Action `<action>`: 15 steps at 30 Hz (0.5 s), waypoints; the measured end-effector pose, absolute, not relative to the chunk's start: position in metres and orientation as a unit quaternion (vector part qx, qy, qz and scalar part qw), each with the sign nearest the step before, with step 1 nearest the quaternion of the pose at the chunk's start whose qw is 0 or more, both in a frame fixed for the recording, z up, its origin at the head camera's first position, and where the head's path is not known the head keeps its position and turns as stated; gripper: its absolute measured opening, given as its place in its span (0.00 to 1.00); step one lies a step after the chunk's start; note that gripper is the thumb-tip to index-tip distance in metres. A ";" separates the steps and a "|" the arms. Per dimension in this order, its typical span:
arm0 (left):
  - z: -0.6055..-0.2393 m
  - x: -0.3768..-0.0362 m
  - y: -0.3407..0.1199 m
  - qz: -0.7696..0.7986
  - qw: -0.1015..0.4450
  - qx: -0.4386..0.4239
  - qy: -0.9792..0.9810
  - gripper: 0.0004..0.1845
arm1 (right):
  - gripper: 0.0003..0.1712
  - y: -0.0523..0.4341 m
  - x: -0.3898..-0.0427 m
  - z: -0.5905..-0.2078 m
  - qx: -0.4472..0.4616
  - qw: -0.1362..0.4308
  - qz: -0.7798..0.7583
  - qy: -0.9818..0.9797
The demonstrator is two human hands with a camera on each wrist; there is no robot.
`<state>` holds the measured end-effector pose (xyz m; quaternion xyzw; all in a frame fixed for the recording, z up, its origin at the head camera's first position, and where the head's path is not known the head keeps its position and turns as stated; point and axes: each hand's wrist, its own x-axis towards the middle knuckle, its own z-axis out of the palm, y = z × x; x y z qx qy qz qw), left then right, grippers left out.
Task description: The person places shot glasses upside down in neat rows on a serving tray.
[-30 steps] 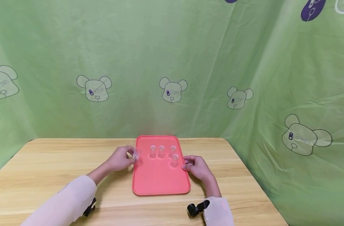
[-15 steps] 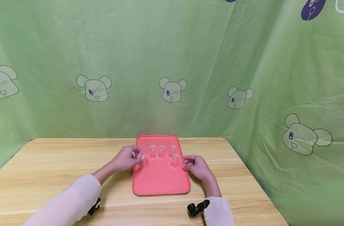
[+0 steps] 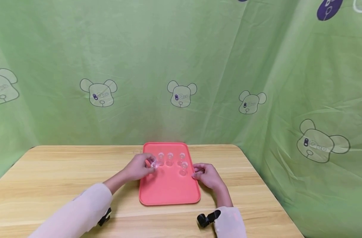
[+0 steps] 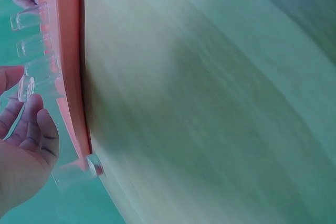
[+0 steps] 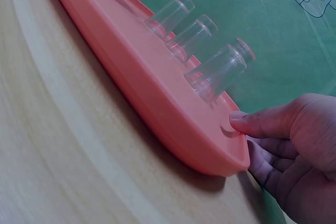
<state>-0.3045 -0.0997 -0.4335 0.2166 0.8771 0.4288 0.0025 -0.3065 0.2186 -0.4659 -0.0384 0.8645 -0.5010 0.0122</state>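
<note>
My left hand [image 3: 139, 167] pinches a small clear cup [image 3: 154, 164] between thumb and fingers, above the left part of the red tray [image 3: 169, 193]. In the left wrist view that cup's thick end [image 4: 26, 88] shows at the fingertips. Several like cups stand mouth down on the tray's far half, among them one at the back right [image 3: 182, 159] and a nearer one [image 3: 183, 169]. With the thumb on the rim and the other fingers outside it, my right hand [image 3: 209, 177] grips the tray's right edge, as the right wrist view shows.
Another clear cup [image 4: 73, 174] stands on the wooden table [image 3: 65, 172] past the tray's left side, faint in the head view. A green curtain [image 3: 139, 66] with bear-head prints hangs behind the table and along its right.
My left hand has carried the clear cup rightward, from the tray's left rim to over the tray, close to the leftmost standing cup. The right hand and the tray have stayed put.
</note>
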 end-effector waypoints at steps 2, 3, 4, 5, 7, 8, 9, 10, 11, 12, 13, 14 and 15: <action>-0.433 -0.305 -0.097 0.427 0.002 0.219 0.877 0.14 | 0.20 0.219 -0.307 -0.466 -0.040 0.011 -0.501 0.865; -0.433 -0.305 -0.096 0.427 0.001 0.220 0.877 0.14 | 0.20 0.219 -0.307 -0.466 -0.041 0.010 -0.501 0.865; -0.433 -0.305 -0.094 0.427 0.000 0.222 0.877 0.14 | 0.20 0.219 -0.307 -0.466 -0.041 0.010 -0.501 0.864; -0.433 -0.305 -0.093 0.426 -0.001 0.224 0.877 0.14 | 0.20 0.219 -0.307 -0.466 -0.042 0.010 -0.501 0.864; -0.433 -0.306 -0.090 0.420 -0.007 0.229 0.878 0.14 | 0.20 0.219 -0.307 -0.466 -0.043 0.010 -0.500 0.865; -0.433 -0.306 -0.089 0.416 -0.010 0.230 0.880 0.14 | 0.20 0.219 -0.308 -0.466 -0.043 0.010 -0.500 0.865; -0.433 -0.306 -0.087 0.412 -0.013 0.231 0.881 0.14 | 0.20 0.219 -0.308 -0.466 -0.043 0.010 -0.500 0.865; -0.432 -0.306 -0.086 0.406 -0.018 0.233 0.883 0.14 | 0.20 0.218 -0.308 -0.466 -0.042 0.010 -0.500 0.865; -0.433 -0.306 -0.084 0.402 -0.023 0.234 0.885 0.14 | 0.21 0.218 -0.307 -0.466 -0.043 0.009 -0.499 0.865; -0.432 -0.306 -0.083 0.397 -0.027 0.232 0.887 0.14 | 0.21 0.218 -0.307 -0.466 -0.042 0.009 -0.499 0.866; -0.432 -0.305 -0.082 0.393 -0.030 0.231 0.890 0.14 | 0.21 0.218 -0.307 -0.465 -0.042 0.009 -0.498 0.866; -0.432 -0.305 -0.080 0.390 -0.032 0.228 0.892 0.14 | 0.21 0.218 -0.307 -0.465 -0.042 0.010 -0.498 0.866; -0.431 -0.304 -0.079 0.387 -0.034 0.224 0.894 0.13 | 0.21 0.218 -0.307 -0.466 -0.042 0.010 -0.498 0.866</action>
